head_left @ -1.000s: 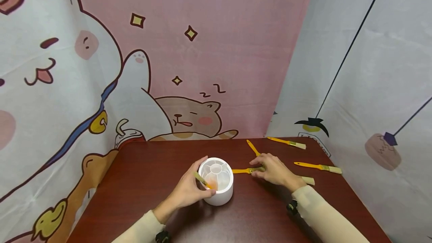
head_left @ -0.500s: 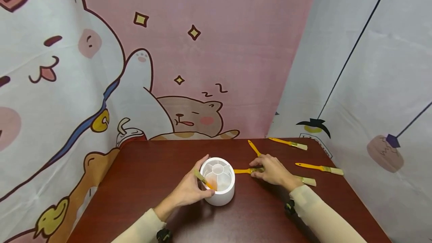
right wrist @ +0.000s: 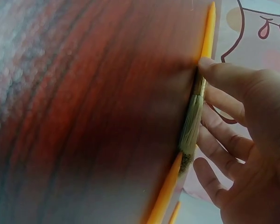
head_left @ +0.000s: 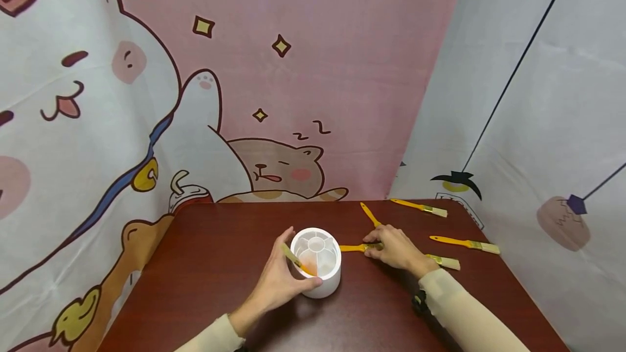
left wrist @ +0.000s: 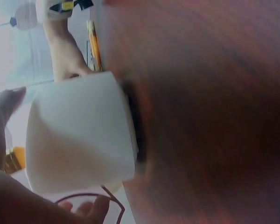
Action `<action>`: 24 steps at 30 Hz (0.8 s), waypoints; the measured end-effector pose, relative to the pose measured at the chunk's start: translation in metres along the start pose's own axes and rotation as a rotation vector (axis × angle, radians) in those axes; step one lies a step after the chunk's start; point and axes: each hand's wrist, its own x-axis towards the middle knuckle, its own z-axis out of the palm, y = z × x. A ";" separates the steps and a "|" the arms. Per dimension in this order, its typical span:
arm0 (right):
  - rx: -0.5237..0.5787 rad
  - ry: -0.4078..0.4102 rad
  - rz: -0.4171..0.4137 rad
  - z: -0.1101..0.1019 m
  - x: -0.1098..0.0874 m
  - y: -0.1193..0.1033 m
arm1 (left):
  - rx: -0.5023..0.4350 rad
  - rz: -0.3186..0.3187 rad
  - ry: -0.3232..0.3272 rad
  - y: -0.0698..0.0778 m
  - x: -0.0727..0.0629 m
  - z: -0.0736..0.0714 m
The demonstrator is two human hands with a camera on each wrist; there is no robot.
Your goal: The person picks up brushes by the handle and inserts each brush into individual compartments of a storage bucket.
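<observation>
Brn tbl (head_left: 220, 254) w/ brushes (head_left: 462, 242), pink cartoon bkdrp (head_left: 352, 80)

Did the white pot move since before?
No, the white pot looks in the same place, judged against the sleeping animal drawing behind it.

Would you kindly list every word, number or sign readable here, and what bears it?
"z": pink cartoon-printed cloth backdrop.
"Z": same backdrop, to its right.
Too small to read: lettering on the pale grey cloth backdrop.
None seen: white round container, yellow-handled paintbrushes.
</observation>
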 end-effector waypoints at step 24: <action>0.021 0.013 0.049 0.002 0.000 0.001 | 0.065 -0.005 0.051 0.007 0.000 0.009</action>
